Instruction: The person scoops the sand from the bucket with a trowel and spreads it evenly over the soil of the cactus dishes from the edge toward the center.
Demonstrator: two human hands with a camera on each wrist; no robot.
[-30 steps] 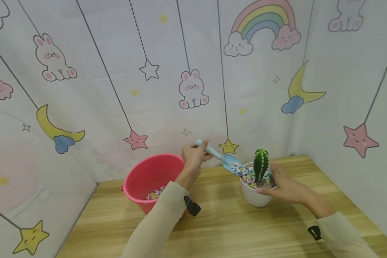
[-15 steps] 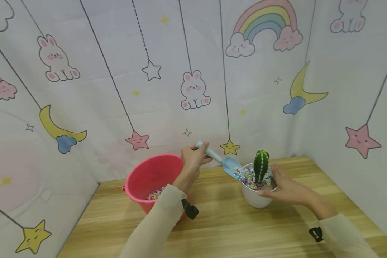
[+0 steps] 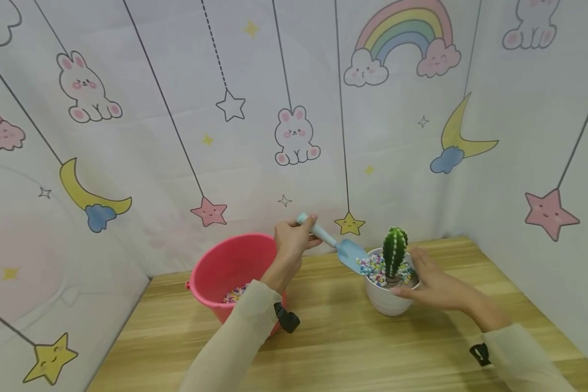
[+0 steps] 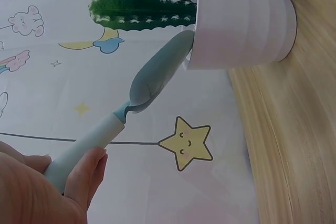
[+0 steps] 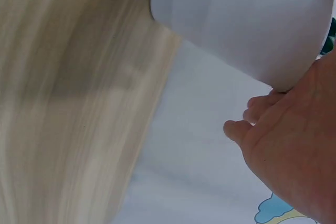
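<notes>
My left hand point(image 3: 291, 239) grips the pale handle of a small blue shovel point(image 3: 351, 255). The shovel slopes down to the right, its tip at the rim of a white flowerpot point(image 3: 388, 302). A few colourful beads lie at the blade's tip. More beads point(image 3: 376, 268) fill the pot around a green cactus point(image 3: 394, 251). On the pot's right side, my right hand point(image 3: 441, 283) holds the rim, thumb in front and fingers towards the back. In the left wrist view the underside of the shovel point(image 4: 163, 69) shows, with its tip hidden at the pot's edge.
Left of the pot stands a red bucket point(image 3: 210, 283) with beads point(image 3: 235, 294) at its bottom, partly behind my left forearm. Both containers stand on a wooden table point(image 3: 333, 348). A printed cloth point(image 3: 255, 174) hangs close behind and along both sides.
Beads have slid off the shovel into the flowerpot, leaving most of the blade bare. The shovel tip has dipped slightly. Both hands stay nearly in place.
</notes>
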